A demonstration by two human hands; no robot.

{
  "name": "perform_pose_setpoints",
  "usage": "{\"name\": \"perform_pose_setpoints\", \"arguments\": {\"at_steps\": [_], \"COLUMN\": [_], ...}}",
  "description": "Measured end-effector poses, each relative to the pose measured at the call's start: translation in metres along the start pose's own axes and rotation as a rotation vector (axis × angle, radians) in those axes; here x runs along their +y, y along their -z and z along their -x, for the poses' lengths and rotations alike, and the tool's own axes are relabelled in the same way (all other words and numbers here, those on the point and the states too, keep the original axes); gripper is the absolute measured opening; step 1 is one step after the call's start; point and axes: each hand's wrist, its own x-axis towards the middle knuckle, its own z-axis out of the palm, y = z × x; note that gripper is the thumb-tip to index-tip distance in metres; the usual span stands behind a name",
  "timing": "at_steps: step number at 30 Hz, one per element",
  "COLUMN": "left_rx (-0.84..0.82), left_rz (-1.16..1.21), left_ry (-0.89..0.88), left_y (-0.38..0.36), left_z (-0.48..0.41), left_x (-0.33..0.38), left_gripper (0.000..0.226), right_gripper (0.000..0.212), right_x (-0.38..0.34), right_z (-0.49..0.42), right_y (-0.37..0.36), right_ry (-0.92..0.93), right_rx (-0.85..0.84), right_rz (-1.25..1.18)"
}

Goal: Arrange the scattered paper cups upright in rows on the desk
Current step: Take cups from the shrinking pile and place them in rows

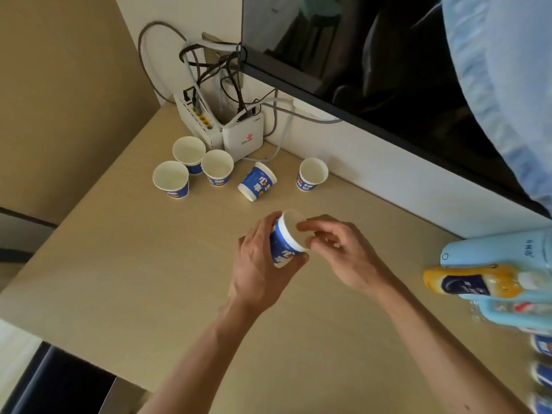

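Observation:
My left hand [257, 264] grips a blue-and-white paper cup [283, 246] above the middle of the wooden desk [149, 264], tilted with its mouth toward the upper right. My right hand [337, 249] pinches that cup's rim with thumb and fingers. Three cups stand upright in a cluster at the back left: one [171, 179], another [189, 153] and a third [217, 167]. A cup [257, 181] lies on its side to their right. One more upright cup [312, 174] stands alone further right.
White router boxes [236, 135] with tangled cables [209, 67] sit in the back corner by the wall. A dark monitor [373, 70] hangs over the desk's back. Bottles in blue and yellow [478, 282] lie at the right edge, with more blue items [542, 345] below them.

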Motion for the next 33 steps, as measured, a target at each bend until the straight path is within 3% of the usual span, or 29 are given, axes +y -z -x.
{"name": "perform_pose_setpoints", "arguments": {"at_steps": [3,6,10,14,18,20,25,30,33], "left_rx": [-0.005,0.006,0.051,0.058,0.06,0.067,0.064,0.046,0.04], "left_rz": [0.097,0.158,0.194,0.215,0.246,0.251,0.274,0.304,0.336], "left_ry": [0.059,0.128,0.184,0.212,0.224,0.225,0.219,0.214,0.206], "left_y": [0.001,0.004,0.012,0.023,0.028,0.029,0.035,0.037,0.03], "left_z": [-0.007,-0.007,-0.002,0.009,0.017,0.017,0.012,0.005,0.002], "left_x": [0.001,-0.005,-0.011,-0.013,-0.019,-0.021,-0.023,-0.022,-0.014], "left_gripper": [0.064,0.053,0.048,0.043,0.04,0.039,0.04,0.037,0.037], "right_gripper": [0.025,0.022,0.061,0.095,0.109,0.108,0.078,0.064,0.068], "right_x": [-0.002,0.008,0.04,0.06,0.063,0.064,0.066,0.068,0.072], "right_z": [-0.004,-0.028,-0.092,-0.154,-0.187,-0.196,-0.19,-0.134,-0.087], "right_y": [0.007,0.012,0.011,0.005,0.0,0.0,0.001,0.006,0.007], "right_ry": [0.014,0.003,-0.05,-0.133,-0.189,-0.231,-0.259,-0.203,-0.243], "right_rx": [0.017,0.205,0.423,0.413,0.377,0.344,0.352,0.42,0.464], "right_rz": [-0.135,-0.197,0.068,0.296,0.464,0.508,0.471,0.197,0.08]}}
